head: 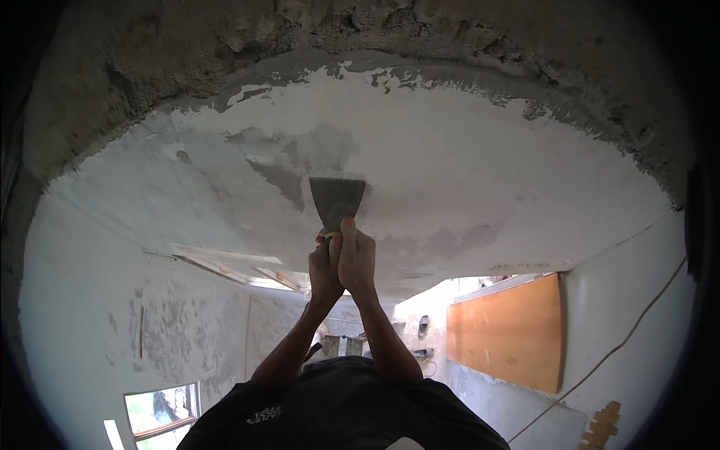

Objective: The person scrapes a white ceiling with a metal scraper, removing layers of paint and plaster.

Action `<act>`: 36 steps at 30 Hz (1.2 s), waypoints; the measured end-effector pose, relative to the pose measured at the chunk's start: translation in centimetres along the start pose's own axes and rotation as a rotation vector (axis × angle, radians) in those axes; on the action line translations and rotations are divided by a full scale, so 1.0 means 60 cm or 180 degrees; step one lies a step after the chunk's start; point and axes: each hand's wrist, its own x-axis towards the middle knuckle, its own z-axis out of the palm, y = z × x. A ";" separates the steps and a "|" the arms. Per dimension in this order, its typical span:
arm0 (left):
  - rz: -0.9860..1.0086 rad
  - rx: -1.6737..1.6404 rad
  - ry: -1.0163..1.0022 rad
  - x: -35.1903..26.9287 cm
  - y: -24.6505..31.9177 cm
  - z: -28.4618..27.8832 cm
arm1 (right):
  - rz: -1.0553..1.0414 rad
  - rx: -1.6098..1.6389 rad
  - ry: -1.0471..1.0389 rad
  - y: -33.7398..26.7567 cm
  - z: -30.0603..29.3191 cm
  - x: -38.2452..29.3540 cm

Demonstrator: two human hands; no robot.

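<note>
Both hands are raised in front of me around one wide putty knife. My left hand grips its handle from the left side. Pressed close against it, my right hand also grips the handle, with the thumb stretched up onto the base of the blade. Most of the handle is hidden by my fingers; a bit of yellow shows near the blade. The dark, flared blade lies against or very close to a white plastered surface. Grey damp-looking patches spread left of the blade, and fainter ones lie to the right.
Rough bare masonry borders the plaster above. An orange-brown wooden door stands at the right, with a cable running past it. Shoes lie on the floor below. At lower left is a window.
</note>
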 end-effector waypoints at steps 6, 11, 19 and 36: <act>0.0113 0.0095 -0.0244 0.046 0.077 -0.038 | -0.0006 0.0054 -0.0012 -0.071 0.016 0.026; -0.0380 -0.0062 -0.0127 0.000 0.053 -0.027 | 0.0146 -0.0044 -0.0123 -0.031 0.003 -0.005; -0.0259 -0.0227 -0.0154 0.017 0.033 -0.037 | 0.0272 0.0283 0.0015 -0.026 0.020 -0.002; -0.0195 0.0143 -0.0286 0.044 0.030 -0.061 | 0.0234 0.0424 0.0005 -0.032 0.041 0.025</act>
